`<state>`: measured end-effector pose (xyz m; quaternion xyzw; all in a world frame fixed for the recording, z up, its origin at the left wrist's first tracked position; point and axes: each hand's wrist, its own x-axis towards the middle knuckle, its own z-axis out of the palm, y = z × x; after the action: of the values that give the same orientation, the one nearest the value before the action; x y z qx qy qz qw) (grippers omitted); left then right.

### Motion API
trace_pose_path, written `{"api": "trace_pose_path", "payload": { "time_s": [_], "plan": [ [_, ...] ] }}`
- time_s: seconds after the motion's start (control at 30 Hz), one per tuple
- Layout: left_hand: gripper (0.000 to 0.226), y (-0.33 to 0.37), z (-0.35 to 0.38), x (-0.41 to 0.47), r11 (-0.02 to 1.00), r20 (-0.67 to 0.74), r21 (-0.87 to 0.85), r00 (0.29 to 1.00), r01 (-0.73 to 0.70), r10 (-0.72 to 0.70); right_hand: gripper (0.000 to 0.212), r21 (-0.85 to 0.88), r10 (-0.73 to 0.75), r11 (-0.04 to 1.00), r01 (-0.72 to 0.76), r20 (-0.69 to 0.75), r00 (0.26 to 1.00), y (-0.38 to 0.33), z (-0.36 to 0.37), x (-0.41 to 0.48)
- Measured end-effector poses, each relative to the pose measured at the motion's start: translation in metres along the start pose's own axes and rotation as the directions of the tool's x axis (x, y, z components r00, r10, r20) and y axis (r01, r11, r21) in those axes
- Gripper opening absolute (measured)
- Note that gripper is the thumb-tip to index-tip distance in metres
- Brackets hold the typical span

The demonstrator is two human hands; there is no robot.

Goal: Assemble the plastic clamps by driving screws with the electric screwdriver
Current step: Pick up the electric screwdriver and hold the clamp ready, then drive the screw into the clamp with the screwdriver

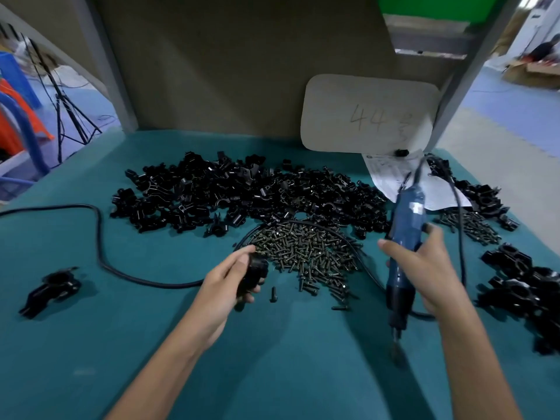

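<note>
Gripping clamp (255, 275) in left hand (222, 281), screwdriver (404, 228) in right hand (431, 268); screw pile (306, 250), cable (99, 234) between; clamp heap (242, 192) behind

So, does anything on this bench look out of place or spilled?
Slightly: a stray screw lies apart from the screw pile near the left hand, and the black cable loops round the pile. Nothing looks damaged.
</note>
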<state>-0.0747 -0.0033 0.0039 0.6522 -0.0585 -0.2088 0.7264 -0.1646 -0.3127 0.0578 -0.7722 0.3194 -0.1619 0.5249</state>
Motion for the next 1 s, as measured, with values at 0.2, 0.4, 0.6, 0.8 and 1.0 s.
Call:
{"api": "trace_pose_path", "payload": {
  "time_s": [0.2,0.4,0.6,0.8,1.0],
  "plan": [
    [0.054,0.006,0.003,-0.006,0.996,0.050,-0.060,0.997,0.065,-0.062,0.059,-0.706,0.041,0.708,-0.013,0.023,0.999,0.017,0.005,-0.008],
    [0.044,-0.005,0.002,-0.007,0.891,0.071,0.409,0.981,-0.194,0.182,0.046,-0.681,-0.370,0.601,0.418,0.227,0.901,-0.004,0.066,-0.054],
    [0.054,-0.013,0.000,-0.006,0.759,0.030,0.602,0.958,-0.246,0.286,0.028,-0.530,-0.405,0.544,0.651,0.513,0.757,0.017,0.137,-0.080],
    [0.032,-0.015,0.001,-0.004,0.731,0.086,0.624,0.955,-0.275,0.285,0.025,-0.475,-0.499,0.601,0.643,0.406,0.766,0.020,0.130,-0.080],
    [0.034,-0.022,0.005,-0.006,0.717,0.093,0.613,0.932,-0.331,0.350,0.021,0.059,-0.336,0.940,0.335,0.303,0.892,0.000,0.108,-0.071]
  ]
}}
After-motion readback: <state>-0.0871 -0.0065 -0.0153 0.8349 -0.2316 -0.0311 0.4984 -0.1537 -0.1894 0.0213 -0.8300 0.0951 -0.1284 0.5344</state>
